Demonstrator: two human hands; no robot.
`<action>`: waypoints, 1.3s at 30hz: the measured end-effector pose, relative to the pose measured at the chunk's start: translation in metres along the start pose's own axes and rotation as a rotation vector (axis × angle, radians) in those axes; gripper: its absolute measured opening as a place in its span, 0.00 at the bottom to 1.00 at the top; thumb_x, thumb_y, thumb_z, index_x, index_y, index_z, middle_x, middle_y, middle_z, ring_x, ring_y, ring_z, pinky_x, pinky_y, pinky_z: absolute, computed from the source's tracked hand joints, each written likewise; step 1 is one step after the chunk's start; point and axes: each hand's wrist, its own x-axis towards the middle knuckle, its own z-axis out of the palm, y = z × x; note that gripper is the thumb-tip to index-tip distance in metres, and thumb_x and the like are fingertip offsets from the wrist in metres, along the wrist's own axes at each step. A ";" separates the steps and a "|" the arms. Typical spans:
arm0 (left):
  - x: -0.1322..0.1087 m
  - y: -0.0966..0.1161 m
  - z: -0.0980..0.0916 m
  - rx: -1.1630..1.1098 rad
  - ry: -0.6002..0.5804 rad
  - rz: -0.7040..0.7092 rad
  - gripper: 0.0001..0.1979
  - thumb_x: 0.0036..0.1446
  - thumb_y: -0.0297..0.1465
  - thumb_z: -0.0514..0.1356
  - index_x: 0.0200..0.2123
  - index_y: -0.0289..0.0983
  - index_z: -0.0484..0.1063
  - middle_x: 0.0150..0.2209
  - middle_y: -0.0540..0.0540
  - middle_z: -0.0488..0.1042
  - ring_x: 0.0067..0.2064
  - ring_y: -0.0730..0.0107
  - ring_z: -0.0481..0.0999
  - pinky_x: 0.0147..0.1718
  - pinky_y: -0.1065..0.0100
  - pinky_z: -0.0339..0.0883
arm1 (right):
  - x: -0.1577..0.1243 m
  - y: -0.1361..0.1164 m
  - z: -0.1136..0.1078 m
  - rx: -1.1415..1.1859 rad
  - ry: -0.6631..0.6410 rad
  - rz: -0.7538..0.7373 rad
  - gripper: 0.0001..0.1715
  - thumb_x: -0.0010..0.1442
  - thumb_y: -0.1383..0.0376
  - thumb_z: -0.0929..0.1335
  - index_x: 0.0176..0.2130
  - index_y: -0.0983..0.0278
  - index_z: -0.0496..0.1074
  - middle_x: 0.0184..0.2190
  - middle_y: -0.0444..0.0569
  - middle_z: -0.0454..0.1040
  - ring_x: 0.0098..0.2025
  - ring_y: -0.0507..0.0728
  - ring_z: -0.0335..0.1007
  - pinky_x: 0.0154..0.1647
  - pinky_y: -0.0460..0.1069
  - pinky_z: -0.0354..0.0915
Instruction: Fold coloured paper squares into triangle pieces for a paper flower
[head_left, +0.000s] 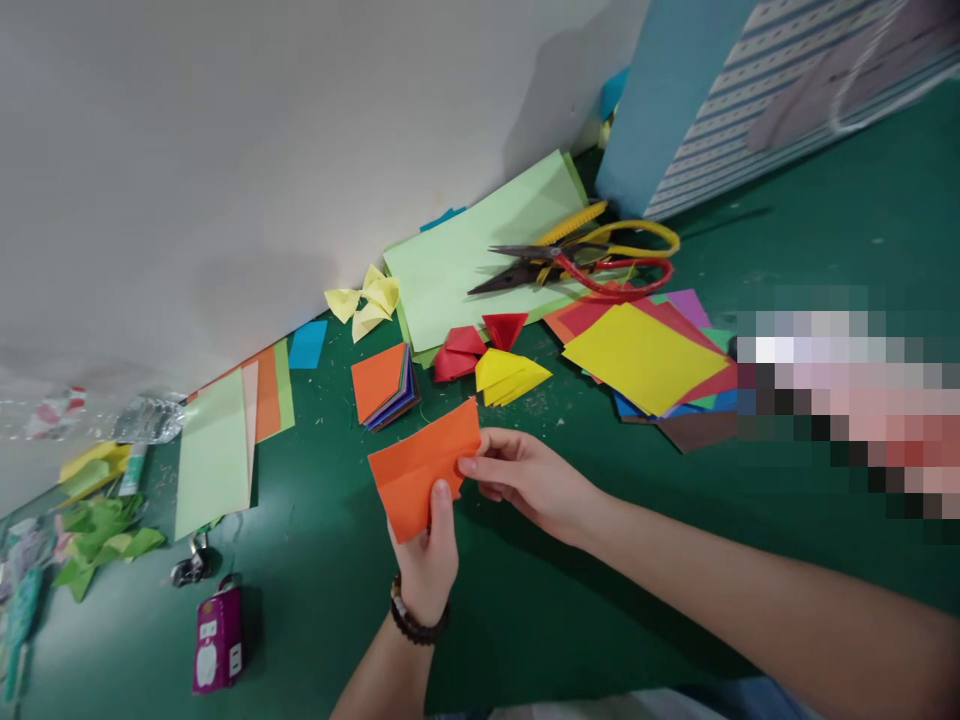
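Note:
A sheet of orange paper (420, 465) with a crease across it is held up over the green table. My left hand (431, 560), a dark beaded bracelet at its wrist, grips the sheet from below with the thumb on its front. At the right edge, my right hand (521, 475) pinches the paper between thumb and fingers. Just behind lie a small stack of coloured paper squares (379, 383), red folded paper pieces (459, 353) and yellow folded pieces (511, 376).
Scissors with red and yellow handles (615, 270) rest on pale green sheets (465, 270) by the wall. Right of them is a pile of coloured paper (645, 358) and a blue patterned bag (705, 120). Leftward are more sheets (214, 450), green scraps (101, 535) and a purple box (217, 640).

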 end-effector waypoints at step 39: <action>0.003 0.004 0.003 -0.010 0.104 0.014 0.18 0.57 0.43 0.60 0.42 0.35 0.72 0.39 0.41 0.79 0.40 0.61 0.80 0.40 0.63 0.76 | -0.001 -0.002 0.002 0.178 -0.017 -0.045 0.20 0.42 0.62 0.78 0.22 0.62 0.63 0.15 0.35 0.59 0.18 0.45 0.49 0.22 0.46 0.46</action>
